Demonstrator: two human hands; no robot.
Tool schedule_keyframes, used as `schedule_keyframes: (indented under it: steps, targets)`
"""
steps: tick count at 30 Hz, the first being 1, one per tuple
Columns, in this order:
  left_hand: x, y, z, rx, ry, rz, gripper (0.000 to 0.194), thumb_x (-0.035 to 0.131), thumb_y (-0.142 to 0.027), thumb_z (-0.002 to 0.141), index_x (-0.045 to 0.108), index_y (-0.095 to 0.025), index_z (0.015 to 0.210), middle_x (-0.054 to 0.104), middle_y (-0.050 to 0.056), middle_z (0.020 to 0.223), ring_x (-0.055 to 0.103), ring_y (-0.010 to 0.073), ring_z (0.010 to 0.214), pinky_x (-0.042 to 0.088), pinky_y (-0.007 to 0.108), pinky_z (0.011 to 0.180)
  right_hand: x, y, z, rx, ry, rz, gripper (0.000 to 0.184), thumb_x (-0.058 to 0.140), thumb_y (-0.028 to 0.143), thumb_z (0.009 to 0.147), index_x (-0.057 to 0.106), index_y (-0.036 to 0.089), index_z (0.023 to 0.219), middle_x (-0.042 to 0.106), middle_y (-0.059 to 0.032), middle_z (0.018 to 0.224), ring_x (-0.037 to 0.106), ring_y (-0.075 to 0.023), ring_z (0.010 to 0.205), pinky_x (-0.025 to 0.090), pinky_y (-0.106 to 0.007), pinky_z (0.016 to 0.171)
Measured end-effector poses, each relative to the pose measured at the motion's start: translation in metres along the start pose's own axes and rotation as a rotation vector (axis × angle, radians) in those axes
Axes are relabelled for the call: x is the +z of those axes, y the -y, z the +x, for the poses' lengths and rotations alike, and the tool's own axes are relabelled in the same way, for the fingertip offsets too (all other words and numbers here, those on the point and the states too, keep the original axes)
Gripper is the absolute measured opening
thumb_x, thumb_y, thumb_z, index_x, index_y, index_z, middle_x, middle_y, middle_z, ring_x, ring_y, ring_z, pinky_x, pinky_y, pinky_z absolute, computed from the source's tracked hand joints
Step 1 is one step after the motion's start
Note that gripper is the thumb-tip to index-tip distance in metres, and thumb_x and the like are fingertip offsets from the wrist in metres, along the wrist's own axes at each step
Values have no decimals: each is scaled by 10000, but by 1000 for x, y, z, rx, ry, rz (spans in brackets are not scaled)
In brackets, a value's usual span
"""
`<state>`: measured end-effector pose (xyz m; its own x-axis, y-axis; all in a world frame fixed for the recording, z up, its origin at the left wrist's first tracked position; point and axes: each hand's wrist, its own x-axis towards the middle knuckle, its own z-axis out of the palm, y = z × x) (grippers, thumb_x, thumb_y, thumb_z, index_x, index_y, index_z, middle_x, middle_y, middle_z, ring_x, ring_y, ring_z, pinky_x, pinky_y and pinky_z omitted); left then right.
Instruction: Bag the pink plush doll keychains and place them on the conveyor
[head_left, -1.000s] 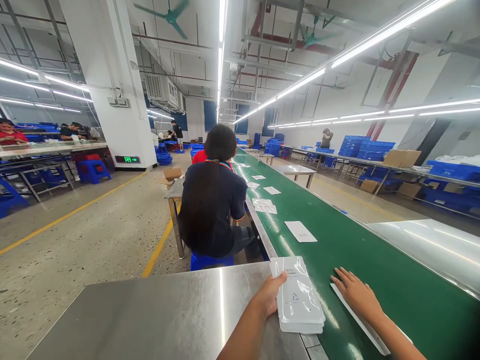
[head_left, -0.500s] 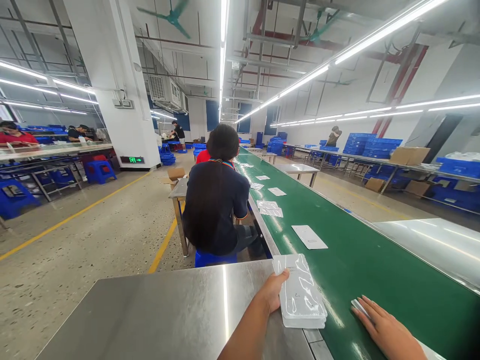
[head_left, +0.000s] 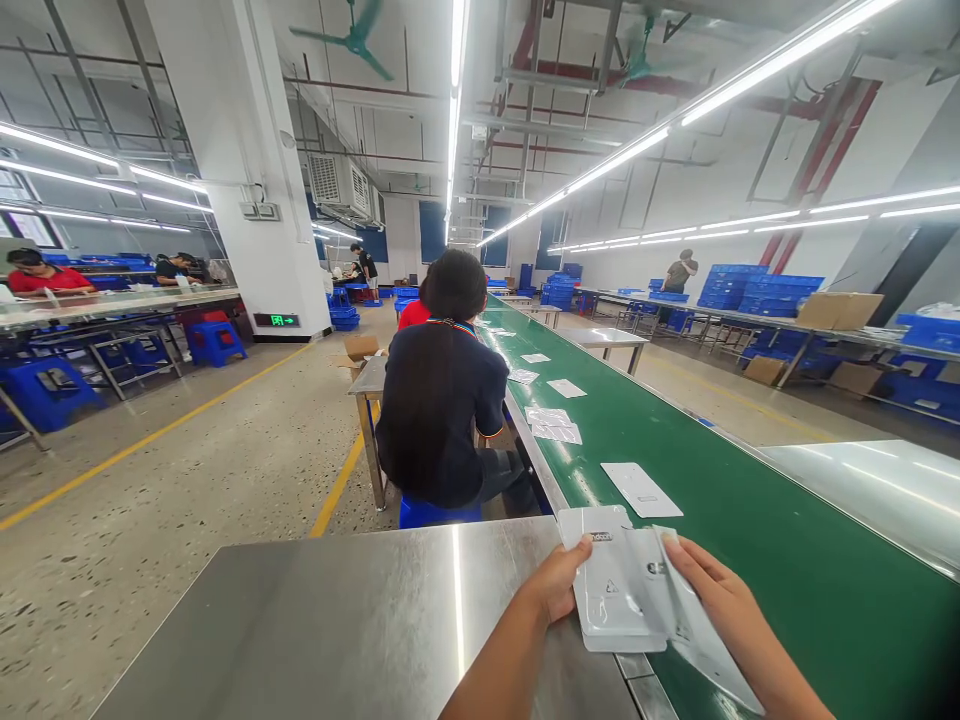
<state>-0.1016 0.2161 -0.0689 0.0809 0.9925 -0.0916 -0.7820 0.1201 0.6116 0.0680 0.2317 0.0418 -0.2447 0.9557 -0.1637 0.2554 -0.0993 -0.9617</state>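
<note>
A: Where do we record the packet stack (head_left: 611, 600)?
B: We hold it at the near edge of the green belt (head_left: 787, 540), beside the bench (head_left: 337, 620); our left hand (head_left: 555, 585) is clamped on it.
A: Our right hand (head_left: 724, 590)?
B: We find it gripping a pouch (head_left: 701, 640) overlapping the stack. Beyond, we note a white packet (head_left: 641, 490) on the belt and a seated person (head_left: 442, 410).

At the upper left, a green ceiling fan (head_left: 355, 41) hangs right of a white pillar (head_left: 247, 230) with a lit green sign (head_left: 277, 320) near its base. Blue stools (head_left: 216, 342) stand at the left. A dark-shirted person (head_left: 442, 410) sits near the centre. At the right, blue crates (head_left: 780, 293) and a cardboard box (head_left: 838, 311) rest on a long table (head_left: 784, 319).
</note>
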Motion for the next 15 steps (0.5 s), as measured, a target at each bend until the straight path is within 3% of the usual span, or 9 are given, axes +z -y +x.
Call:
schedule_keyframes:
  steps: [5, 10, 15]
  targets:
    - [2, 2, -1, 8, 27, 25, 452, 622, -389, 754, 574, -82, 1082, 638, 174, 1038, 575, 299, 1003, 366, 461, 940, 14, -18, 31, -62, 65, 70, 628, 578, 529, 705, 474, 194, 1226, 666, -52, 942, 624, -215, 778, 500, -266, 598]
    - [9, 3, -6, 51, 88, 157, 546, 715, -380, 663, 582, -85, 1102, 624, 186, 1061, 571, 311, 1001, 360, 459, 942, 6, -24, 40, -92, 65, -113, 606, 544, 553, 712, 483, 198, 1199, 663, -43, 848, 607, -186, 690, 477, -256, 571]
    - [13, 1, -8, 90, 44, 197, 631, 794, -333, 553, 593, -72, 1091, 628, 195, 1043, 574, 332, 981, 381, 477, 915, -3, -18, 39, -143, 40, -348, 561, 504, 591, 710, 524, 237, 1145, 654, -38, 864, 602, -204, 726, 462, -271, 579]
